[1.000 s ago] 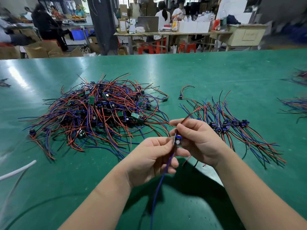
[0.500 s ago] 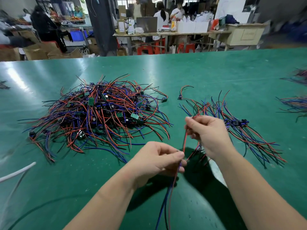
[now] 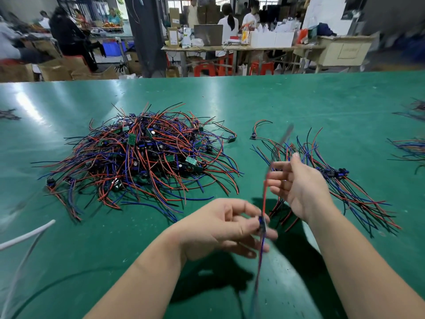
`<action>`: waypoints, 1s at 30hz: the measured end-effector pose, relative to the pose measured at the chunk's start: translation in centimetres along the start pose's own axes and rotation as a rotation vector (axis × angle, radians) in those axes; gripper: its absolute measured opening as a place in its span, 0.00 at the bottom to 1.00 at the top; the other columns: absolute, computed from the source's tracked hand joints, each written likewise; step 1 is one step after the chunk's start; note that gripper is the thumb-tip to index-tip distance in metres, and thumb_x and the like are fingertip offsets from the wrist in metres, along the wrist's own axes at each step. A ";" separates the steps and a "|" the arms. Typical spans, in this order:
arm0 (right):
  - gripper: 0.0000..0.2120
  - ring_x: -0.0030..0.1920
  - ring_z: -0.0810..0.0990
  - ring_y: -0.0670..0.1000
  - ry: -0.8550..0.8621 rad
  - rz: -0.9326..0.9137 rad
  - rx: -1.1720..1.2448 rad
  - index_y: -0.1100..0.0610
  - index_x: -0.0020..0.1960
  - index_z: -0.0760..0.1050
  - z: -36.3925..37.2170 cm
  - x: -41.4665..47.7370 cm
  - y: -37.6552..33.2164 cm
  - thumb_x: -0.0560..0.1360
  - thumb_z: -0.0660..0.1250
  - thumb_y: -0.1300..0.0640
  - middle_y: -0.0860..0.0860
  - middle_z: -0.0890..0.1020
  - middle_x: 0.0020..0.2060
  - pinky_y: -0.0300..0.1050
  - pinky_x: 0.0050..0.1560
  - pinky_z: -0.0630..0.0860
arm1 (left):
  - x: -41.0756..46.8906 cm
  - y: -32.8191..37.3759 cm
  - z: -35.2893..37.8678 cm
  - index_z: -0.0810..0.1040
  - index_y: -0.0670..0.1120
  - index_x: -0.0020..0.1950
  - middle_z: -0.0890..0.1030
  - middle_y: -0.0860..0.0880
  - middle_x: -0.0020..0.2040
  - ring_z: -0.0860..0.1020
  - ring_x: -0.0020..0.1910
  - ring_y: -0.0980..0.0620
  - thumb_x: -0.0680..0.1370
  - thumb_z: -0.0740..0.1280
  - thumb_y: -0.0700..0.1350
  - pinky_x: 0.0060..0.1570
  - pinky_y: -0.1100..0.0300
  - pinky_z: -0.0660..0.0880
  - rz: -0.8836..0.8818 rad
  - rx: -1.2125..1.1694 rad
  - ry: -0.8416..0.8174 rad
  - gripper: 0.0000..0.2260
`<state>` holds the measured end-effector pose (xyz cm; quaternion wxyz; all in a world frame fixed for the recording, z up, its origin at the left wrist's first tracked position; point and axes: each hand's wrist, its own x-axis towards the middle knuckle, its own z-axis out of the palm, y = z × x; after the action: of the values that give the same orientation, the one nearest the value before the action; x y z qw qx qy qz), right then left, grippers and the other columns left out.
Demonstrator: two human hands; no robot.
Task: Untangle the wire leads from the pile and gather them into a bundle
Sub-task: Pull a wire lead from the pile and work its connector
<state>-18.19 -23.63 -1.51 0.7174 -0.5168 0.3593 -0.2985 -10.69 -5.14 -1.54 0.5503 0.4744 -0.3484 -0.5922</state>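
Green table matting [image 3: 299,100] runs open from the tangled pile [image 3: 142,155] back to its far edge and forward to the person. Just right of the pile lies the gathered bundle [image 3: 358,192]. The right hand [image 3: 301,187], above that bundle, pinched the red strand half a second ago; its fingers are now spread wide. The left hand [image 3: 220,229], nearer than the pile, pinches the wire lead [image 3: 264,199] at its blue module [image 3: 261,223].

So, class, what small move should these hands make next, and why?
Probably lay the lead onto the sorted bundle to the right: the left hand pinches it clear of the pile, and the right hand is open beside it.
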 end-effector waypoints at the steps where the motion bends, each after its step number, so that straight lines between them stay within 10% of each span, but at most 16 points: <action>1: 0.17 0.25 0.81 0.50 -0.047 0.025 -0.029 0.61 0.44 0.76 0.2 -0.2 0.1 0.82 0.56 0.51 0.56 0.81 0.30 0.37 0.24 0.75 | 0.1 0.3 0.1 0.75 0.46 0.49 0.85 0.44 0.50 0.84 0.42 0.50 0.75 0.68 0.45 0.39 0.59 0.81 0.053 -0.077 0.039 0.06; 3: 0.04 0.28 0.81 0.50 -0.216 0.010 -0.107 0.61 0.46 0.76 0.4 -0.7 0.4 0.76 0.66 0.60 0.58 0.81 0.36 0.39 0.28 0.77 | 0.4 0.9 0.1 0.73 0.46 0.47 0.85 0.45 0.49 0.84 0.41 0.52 0.72 0.67 0.46 0.35 0.61 0.80 0.142 -0.241 0.148 0.07; 8: 0.13 0.32 0.79 0.48 -0.632 -0.023 -0.056 0.55 0.42 0.83 1.1 -2.6 1.0 0.57 0.76 0.59 0.53 0.83 0.37 0.35 0.33 0.74 | 0.8 1.2 -0.1 0.76 0.50 0.40 0.85 0.51 0.44 0.83 0.38 0.55 0.64 0.72 0.48 0.31 0.63 0.78 0.343 -0.454 0.466 0.09; 22: 0.05 0.25 0.72 0.44 -0.483 0.029 0.126 0.57 0.33 0.84 1.8 -2.8 0.0 0.63 0.69 0.59 0.50 0.81 0.31 0.36 0.31 0.72 | 2.2 -1.7 1.0 0.80 0.50 0.44 0.82 0.53 0.39 0.75 0.34 0.55 0.70 0.72 0.49 0.37 0.57 0.73 0.476 0.567 0.673 0.05; 25: 0.03 0.31 0.72 0.48 -0.479 0.014 0.068 0.57 0.32 0.83 1.5 -2.7 0.1 0.61 0.70 0.59 0.51 0.81 0.32 0.37 0.31 0.70 | 2.3 -1.3 1.0 0.82 0.47 0.45 0.84 0.47 0.41 0.78 0.37 0.52 0.77 0.68 0.45 0.43 0.48 0.78 0.401 0.347 0.697 0.04; 30: 0.08 0.30 0.70 0.49 -0.502 -0.035 -0.081 0.58 0.32 0.81 1.9 -3.1 0.6 0.56 0.75 0.55 0.56 0.77 0.32 0.40 0.34 0.67 | 2.2 -1.2 1.4 0.80 0.38 0.38 0.81 0.46 0.30 0.76 0.26 0.52 0.72 0.72 0.48 0.30 0.63 0.74 0.324 0.156 0.638 0.12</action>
<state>-18.39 -19.98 -1.07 0.7576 -0.6092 0.1727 -0.1585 -12.28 -7.30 -2.62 0.6802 0.6145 -0.2737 -0.2912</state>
